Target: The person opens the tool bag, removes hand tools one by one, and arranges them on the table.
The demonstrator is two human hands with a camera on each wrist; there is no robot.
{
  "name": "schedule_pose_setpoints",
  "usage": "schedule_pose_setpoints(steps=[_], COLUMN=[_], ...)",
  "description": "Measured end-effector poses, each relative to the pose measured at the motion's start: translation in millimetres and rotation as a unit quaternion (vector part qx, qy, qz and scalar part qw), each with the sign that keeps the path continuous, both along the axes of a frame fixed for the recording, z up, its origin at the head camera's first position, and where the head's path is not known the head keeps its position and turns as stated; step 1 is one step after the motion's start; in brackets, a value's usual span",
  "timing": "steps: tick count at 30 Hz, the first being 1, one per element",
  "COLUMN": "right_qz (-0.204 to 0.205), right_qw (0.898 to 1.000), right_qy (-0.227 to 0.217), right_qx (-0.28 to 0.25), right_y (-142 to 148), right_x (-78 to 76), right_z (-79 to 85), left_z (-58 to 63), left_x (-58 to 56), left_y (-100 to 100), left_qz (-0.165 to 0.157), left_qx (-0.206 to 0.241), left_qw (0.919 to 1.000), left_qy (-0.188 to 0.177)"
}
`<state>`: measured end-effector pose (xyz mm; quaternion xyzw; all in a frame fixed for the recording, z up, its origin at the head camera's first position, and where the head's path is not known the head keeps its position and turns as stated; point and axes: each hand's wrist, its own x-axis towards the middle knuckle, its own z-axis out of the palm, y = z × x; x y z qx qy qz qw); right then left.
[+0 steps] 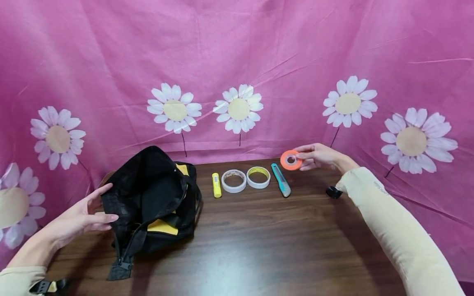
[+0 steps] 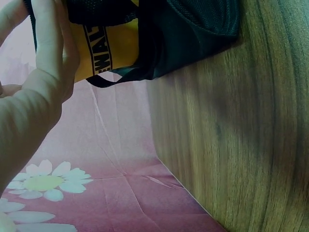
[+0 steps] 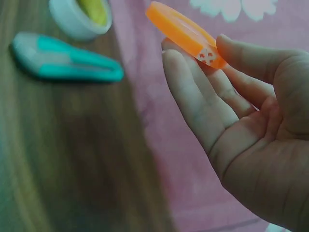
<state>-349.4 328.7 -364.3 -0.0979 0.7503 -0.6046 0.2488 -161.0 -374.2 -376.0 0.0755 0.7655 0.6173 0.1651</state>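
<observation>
My right hand (image 1: 314, 157) pinches an orange tape roll (image 1: 291, 160) between thumb and fingers, up near the back edge of the table. In the right wrist view the roll (image 3: 183, 31) is seen almost edge-on, raised off the wood. On the left, a black tool bag (image 1: 157, 197) with yellow panels gapes open towards me, its inside dark. My left hand (image 1: 83, 213) grips the bag's left rim, thumb on the inner side. The left wrist view shows yellow panel lettering (image 2: 99, 50) beside that hand.
In a row right of the bag lie a yellow glue stick (image 1: 216, 185), a white tape roll (image 1: 233, 190), a second tape roll with a yellow inside (image 1: 258, 186) and a teal utility knife (image 1: 282, 183). A pink flowered cloth (image 1: 237, 49) hangs behind the wooden table (image 1: 259, 246).
</observation>
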Motion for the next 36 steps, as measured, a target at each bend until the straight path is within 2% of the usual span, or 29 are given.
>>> schedule_pose_setpoints(steps=[3,10,13,15,18,20,28,36], right_qz=[-0.024,-0.079,-0.089,-0.094,-0.091,-0.092,-0.111,-0.122], right_qw=[1.0,0.996,0.995,0.994,0.986,0.981,0.978,0.98], right_qy=[-0.004,-0.046,-0.032,-0.008,0.033,0.041,0.039,0.016], right_qx=[-0.005,-0.024,0.012,0.062,0.139,0.165,0.171,0.157], right_y=[14.5,31.0,32.6,32.9,34.1,34.6,33.8,30.9], right_x=[1.0,8.4,9.5,9.9,10.1,10.4,11.0,9.7], right_z=[-20.9,-66.1,-78.0,-82.5,-85.8,-86.5,-88.7,-92.5], left_z=[0.1,0.0,1.1,1.7,1.7,1.5,1.7,0.4], left_x=[0.1,1.8,3.0,3.5,3.9,3.8,-1.8,3.8], left_y=[-0.9,0.9,-0.1,-0.2,0.6,1.7,6.6,4.9], left_qz=[0.003,0.009,0.01,0.01,0.01,0.011,0.008,0.009], left_qx=[-0.002,-0.007,-0.007,-0.005,-0.002,-0.002,-0.006,-0.002], left_qw=[1.0,0.9999,0.9999,0.9999,0.9999,0.9999,0.9999,0.9999], left_qy=[0.005,-0.006,-0.007,-0.006,-0.007,-0.008,-0.006,-0.011])
